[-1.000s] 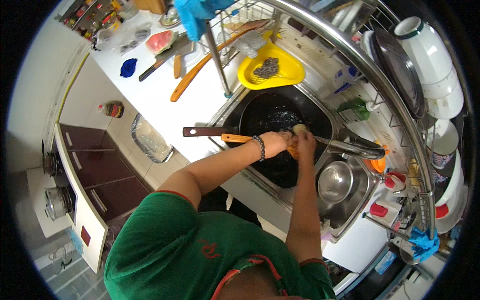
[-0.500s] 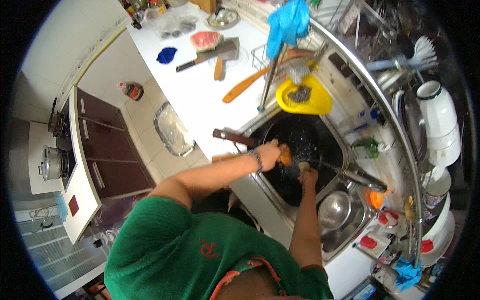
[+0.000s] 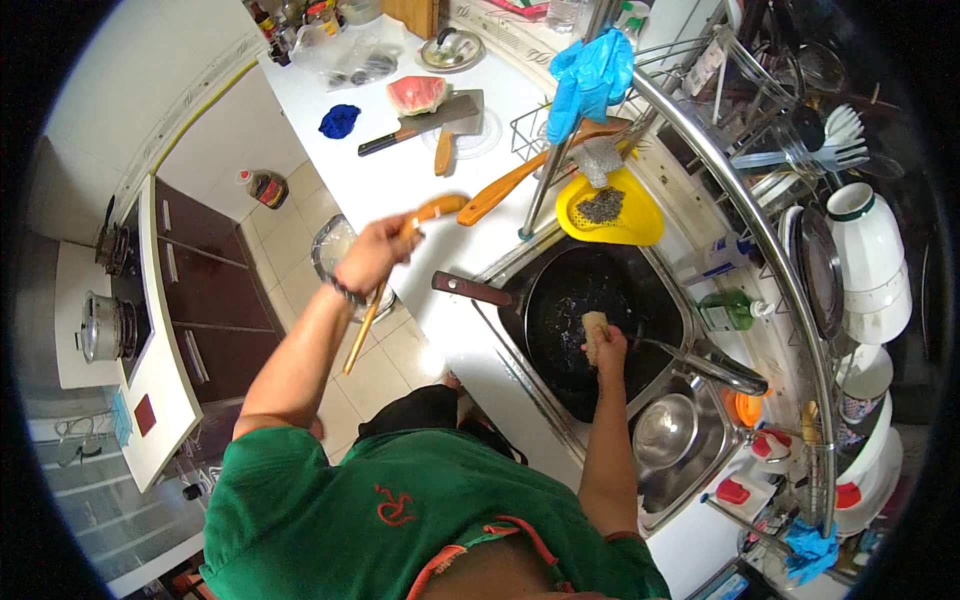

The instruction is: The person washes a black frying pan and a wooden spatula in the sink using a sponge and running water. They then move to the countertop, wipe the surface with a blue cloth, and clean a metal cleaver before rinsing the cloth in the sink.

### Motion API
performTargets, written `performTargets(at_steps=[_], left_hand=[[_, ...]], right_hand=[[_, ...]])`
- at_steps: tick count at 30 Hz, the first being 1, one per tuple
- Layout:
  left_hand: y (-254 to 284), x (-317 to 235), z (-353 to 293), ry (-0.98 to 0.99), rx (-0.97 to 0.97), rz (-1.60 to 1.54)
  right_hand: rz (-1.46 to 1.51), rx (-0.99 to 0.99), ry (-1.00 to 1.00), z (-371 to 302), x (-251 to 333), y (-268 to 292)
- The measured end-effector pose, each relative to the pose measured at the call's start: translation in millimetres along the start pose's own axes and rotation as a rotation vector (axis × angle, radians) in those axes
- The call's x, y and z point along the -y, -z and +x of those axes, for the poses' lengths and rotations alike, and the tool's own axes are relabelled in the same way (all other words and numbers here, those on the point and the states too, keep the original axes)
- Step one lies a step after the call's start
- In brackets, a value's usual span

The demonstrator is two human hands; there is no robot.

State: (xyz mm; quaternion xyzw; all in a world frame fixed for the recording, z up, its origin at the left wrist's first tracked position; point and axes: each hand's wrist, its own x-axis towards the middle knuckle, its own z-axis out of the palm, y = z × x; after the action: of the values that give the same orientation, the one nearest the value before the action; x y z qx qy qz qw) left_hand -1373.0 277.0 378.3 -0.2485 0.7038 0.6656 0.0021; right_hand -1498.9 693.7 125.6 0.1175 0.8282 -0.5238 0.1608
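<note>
Wooden utensil [image 3: 364, 330] in our left hand [image 3: 374, 252], fingers wrapped round it, by the edge of the white surface [image 3: 400, 178]. Our right hand [image 3: 609, 347], also closed, grips a beige scrubber [image 3: 594, 330] over the black wok [image 3: 552, 298] in the sink [image 3: 578, 405]. We've got 2 hands full.

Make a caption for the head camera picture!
Left grip on an orange-brown utensil, right grip on a tan sponge over the black pan.

two hands [image 3: 370, 258] [image 3: 612, 348], one wok [image 3: 555, 305], one tan sponge [image 3: 594, 335], one strainer [image 3: 640, 215], perhaps two gloves [image 3: 588, 82] [image 3: 810, 549]
</note>
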Motion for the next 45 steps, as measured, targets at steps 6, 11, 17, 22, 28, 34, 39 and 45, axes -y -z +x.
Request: performTargets(at_steps=[6, 11, 17, 22, 28, 34, 39, 45], left_hand=[[-26.7, -107.3, 112.8, -0.337, 0.113, -0.015], [-86.9, -135.1, 210.6, -0.521, 0.241, 0.358], [-112.4, -129.0, 235.1, -0.680, 0.278, 0.880], [-87.0, -130.3, 152.5, -0.909, -0.172, 0.810], [-19.8, 18.6, 34.7, -0.536, 0.016, 1.081], [-85.0, 69.7, 31.4, -0.393, 0.401, 1.489], [-106.3, 65.2, 53.3, -0.308, 0.643, 1.496], [-119.9, 90.8, 55.1, -0.344, 0.552, 1.511]], right_hand=[[0.097, -0.033, -0.012, -35.4, 23.9, -18.1], [0.026, -0.013, 0.063, -40.6, 11.9, -20.2], [-0.007, -0.124, -0.058, -34.3, -8.9, -5.3], [-0.117, -0.117, -0.212, -17.5, 9.1, 14.2], [-0.607, -0.249, 0.159, 10.2, 20.3, 12.5], [-1.210, 0.260, 0.000, 20.8, -35.4, 3.6], [-0.411, 0.558, -0.252, -13.5, -13.8, -93.2], [0.414, 0.518, -0.029, -11.7, 39.6, -118.6]])
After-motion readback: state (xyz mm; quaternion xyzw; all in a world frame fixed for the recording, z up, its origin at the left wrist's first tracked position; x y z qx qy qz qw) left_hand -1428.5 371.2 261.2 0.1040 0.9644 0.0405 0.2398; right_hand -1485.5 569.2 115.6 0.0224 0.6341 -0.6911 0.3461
